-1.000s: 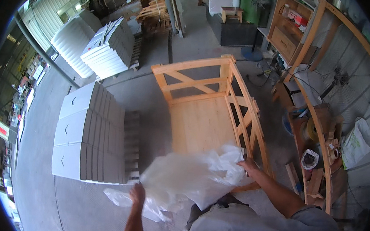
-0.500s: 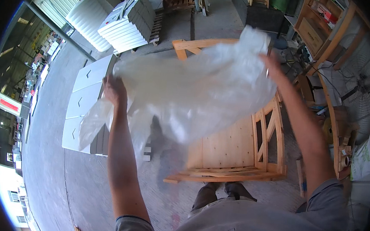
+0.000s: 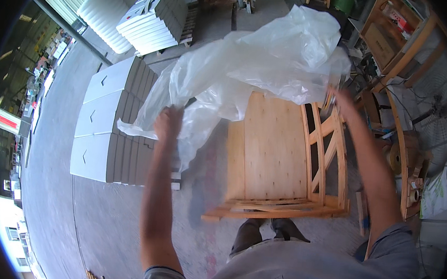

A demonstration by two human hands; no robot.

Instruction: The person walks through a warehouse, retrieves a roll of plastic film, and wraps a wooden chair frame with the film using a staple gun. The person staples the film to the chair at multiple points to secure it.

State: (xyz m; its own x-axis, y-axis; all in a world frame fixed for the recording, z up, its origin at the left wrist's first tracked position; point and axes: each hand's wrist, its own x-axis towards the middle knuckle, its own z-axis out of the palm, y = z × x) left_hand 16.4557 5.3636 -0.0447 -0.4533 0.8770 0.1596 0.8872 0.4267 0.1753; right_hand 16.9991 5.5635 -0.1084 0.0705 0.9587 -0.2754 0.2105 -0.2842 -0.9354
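Some plastic (image 3: 241, 58) hangs upper centre, left hand (image 3: 168, 124) clamped on it, right hand (image 3: 341, 101) too blurred to tell. Likely spreading; next calls for even tension.

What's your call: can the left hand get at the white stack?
Probably not freely: the left hand holds the plastic sheet, which partly covers the white stack in view.

The floor (image 3: 120, 226) (dull grey) carries a wooden crate (image 3: 275, 154).

There are 2 hands (image 3: 168, 123) (image 3: 342, 103), 1 plastic sheet (image 3: 251, 62), 1 wooden crate (image 3: 276, 149) — and 1 fan (image 3: 439, 109).
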